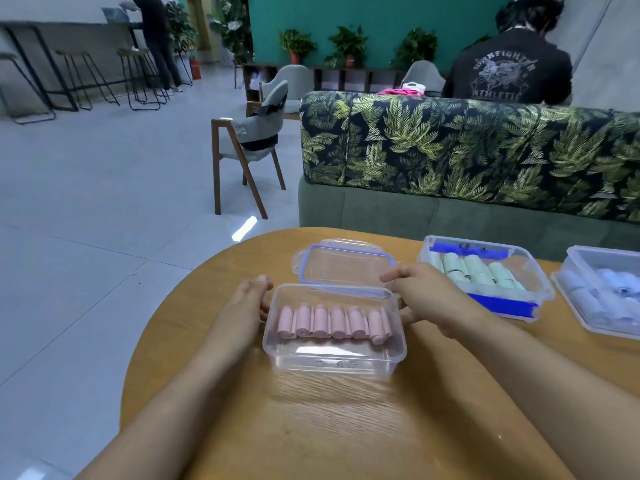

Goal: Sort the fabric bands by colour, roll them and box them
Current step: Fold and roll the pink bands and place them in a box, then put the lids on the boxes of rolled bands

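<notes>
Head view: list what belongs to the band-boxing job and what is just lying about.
Job: pink rolls, their clear box, loose lid behind it, box of green rolls, box of pale blue rolls, left hand and right hand at the pink box's ends.
Not the job: wooden chair, leaf-print sofa, potted plants, bar stools.

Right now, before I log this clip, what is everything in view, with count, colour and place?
Clear box: one, open, table centre.
Pink rolls: about seven, a row inside it.
Lid: one, clear, blue seal, behind that box.
Green-roll box: one, clear, blue latches, right of centre.
Green rolls: several, inside it.
Third box: one, clear, right edge.
Bluish rolls: several, inside it.
Table: one, wooden, foreground.
Sofa: one, leaf print, beyond table.
Chair: one, grey, left of sofa.
Seated person: one, black shirt, behind sofa.
Standing person: one, dark clothes, far left.
Left hand: against clear box's left wall.
Right hand: at its right end.
</notes>
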Available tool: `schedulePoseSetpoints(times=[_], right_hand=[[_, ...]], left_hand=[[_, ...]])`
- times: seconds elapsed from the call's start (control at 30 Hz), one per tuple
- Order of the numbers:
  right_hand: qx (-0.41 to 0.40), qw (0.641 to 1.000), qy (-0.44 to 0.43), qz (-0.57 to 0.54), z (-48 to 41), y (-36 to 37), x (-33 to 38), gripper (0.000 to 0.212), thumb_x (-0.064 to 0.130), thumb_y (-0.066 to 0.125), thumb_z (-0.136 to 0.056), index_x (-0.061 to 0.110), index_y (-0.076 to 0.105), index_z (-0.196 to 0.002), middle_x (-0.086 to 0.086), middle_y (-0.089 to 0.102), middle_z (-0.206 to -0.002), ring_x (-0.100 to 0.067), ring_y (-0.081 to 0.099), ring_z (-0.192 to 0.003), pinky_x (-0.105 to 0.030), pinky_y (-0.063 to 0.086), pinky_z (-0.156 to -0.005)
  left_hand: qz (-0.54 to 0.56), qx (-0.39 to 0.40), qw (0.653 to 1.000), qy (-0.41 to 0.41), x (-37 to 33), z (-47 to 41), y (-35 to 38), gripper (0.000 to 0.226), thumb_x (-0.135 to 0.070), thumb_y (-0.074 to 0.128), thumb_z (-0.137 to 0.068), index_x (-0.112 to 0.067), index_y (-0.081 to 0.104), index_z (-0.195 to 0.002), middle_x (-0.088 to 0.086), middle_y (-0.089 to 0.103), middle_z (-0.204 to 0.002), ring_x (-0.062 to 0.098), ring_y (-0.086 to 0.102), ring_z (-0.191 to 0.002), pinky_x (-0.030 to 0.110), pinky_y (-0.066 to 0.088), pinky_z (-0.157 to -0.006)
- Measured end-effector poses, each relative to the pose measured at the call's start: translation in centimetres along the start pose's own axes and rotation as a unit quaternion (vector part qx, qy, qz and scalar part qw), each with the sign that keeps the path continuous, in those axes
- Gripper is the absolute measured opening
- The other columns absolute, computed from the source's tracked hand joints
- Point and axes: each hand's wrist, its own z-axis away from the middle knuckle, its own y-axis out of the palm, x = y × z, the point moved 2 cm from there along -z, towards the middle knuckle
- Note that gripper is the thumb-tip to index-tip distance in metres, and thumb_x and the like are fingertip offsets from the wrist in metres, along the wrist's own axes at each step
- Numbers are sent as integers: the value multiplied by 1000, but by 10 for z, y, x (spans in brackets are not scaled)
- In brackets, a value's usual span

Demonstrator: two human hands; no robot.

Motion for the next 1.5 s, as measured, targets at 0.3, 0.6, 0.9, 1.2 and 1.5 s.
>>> schedulePoseSetpoints(times=[0.3,0.6,0.9,1.2,1.5], right_hand=[[8,970,35,240,-59,2,33,8,10,50,-99,9,57,-95,-13,60,-102,-32,57,-92,-38,53,-80],[-89,981,48,166,-77,9,32,62,5,47,-97,10,35,-158,-13,61,-125,-31,55,-98,-32,44,-74],[-65,967,-212,-127,-15,3,35,35,-7,67,-93,24,83,-95,4,81,-98,-6,69,-91,-25,50,-82],[-44,942,-324,-79,42,0,-26,51,-21,61,-90,24,85,-95,19,74,-122,-1,62,-128,-27,52,-107],[-13,931,-364,28,54,4,-51,74,-29,46,-75,28,81,-106,25,69,-130,4,48,-142,-19,39,-117]], left_hand=[[-257,85,962,-36,-28,-120,20,25,-35,57,-102,-13,65,-93,11,71,-84,32,65,-74,37,56,-75],[-184,92,975,-88,-38,-125,16,20,-9,58,-85,-12,55,-65,9,50,-60,21,35,-48,26,27,-46],[118,44,991,-45,-69,-54,-31,25,-27,47,-103,-16,62,-87,11,81,-96,22,75,-81,32,52,-62],[-48,14,998,48,-41,30,-30,21,-24,73,-99,-10,57,-97,6,67,-74,13,59,-62,30,45,-56],[-100,-35,992,67,-23,52,-16,20,-24,69,-98,-28,63,-116,4,73,-88,27,72,-80,51,61,-77]])
